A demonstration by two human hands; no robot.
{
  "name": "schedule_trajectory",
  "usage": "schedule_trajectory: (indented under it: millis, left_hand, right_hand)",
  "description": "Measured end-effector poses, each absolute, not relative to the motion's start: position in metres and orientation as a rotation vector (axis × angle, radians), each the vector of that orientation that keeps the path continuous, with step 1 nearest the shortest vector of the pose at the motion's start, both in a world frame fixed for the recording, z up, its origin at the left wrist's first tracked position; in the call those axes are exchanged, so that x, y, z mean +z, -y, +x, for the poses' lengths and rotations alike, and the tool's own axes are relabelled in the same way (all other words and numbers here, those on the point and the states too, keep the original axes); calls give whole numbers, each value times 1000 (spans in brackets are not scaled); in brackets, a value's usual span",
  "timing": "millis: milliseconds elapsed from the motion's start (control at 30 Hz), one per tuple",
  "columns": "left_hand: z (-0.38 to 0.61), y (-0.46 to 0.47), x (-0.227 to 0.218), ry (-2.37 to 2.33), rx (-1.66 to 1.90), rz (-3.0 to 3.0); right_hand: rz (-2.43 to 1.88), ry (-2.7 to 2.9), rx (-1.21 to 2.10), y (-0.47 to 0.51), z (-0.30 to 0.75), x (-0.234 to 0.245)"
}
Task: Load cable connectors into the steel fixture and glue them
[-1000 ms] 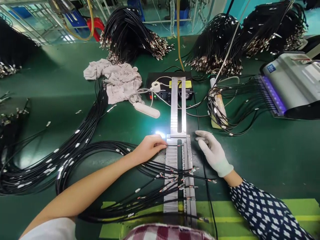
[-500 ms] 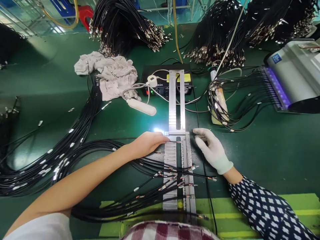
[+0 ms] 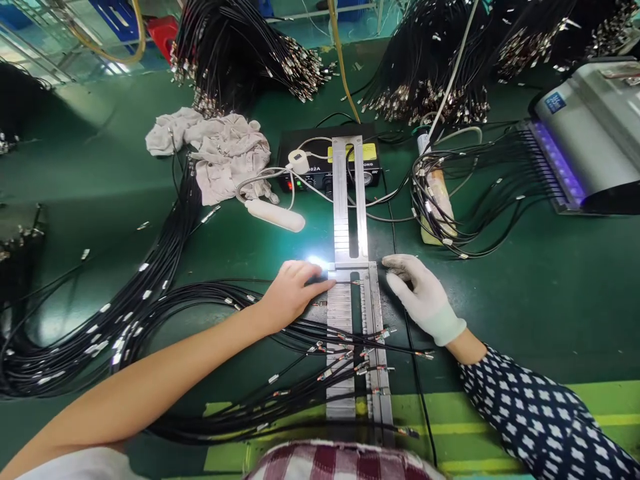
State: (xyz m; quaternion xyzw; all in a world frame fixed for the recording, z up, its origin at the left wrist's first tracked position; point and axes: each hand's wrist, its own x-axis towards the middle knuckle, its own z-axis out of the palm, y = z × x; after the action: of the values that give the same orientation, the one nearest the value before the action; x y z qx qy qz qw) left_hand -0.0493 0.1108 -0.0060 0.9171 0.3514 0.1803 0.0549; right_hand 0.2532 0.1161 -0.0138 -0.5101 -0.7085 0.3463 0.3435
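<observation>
My bare left hand [image 3: 294, 295] is at the left edge of a slotted metal jig [image 3: 341, 313]. Its thumb stretches out to the jig and touches a thin black cable [image 3: 346, 283] lying across it, while the index finger stands apart from the thumb. A bright light glows just beyond the fingers. In a white glove, my right hand [image 3: 423, 293] is held just right of the jig, thumb and index finger apart with nothing visible between them. Several black cables with stripped, connector-tipped ends [image 3: 350, 357] lie over the jig's near part.
A black power box [image 3: 300, 143] stands behind the jig. Crumpled white gloves [image 3: 233, 157] and a white lamp [image 3: 275, 215] are at its left. To the right are a glue tube [image 3: 437, 193] with cables and a silver machine with purple light [image 3: 595, 140]. Cable bundles [image 3: 250, 53] line the back.
My left hand's index finger has lifted away from the thumb, and the hand has shifted slightly left. My right hand stays almost in place. The view has shifted a little.
</observation>
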Motion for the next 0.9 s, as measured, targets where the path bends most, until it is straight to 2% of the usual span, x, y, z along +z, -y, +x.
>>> schedule_trajectory:
  millis: [367,567,767,900]
  left_hand:
    - [-3,-124,-2,-976,251,3002]
    - [-43,-107,14,-1190,335,2734]
    - [-91,-73,11,-1368,248,2412]
    - [-81,-73,4,-1368,421,2377]
  right_hand:
    - [-1311,1820,880,-116,251,-15]
    - [-1311,1775,942,-100,257,-12]
    - [-1362,1777,970,-95,258,-14]
    - [-1354,1781,971,-98,257,-16]
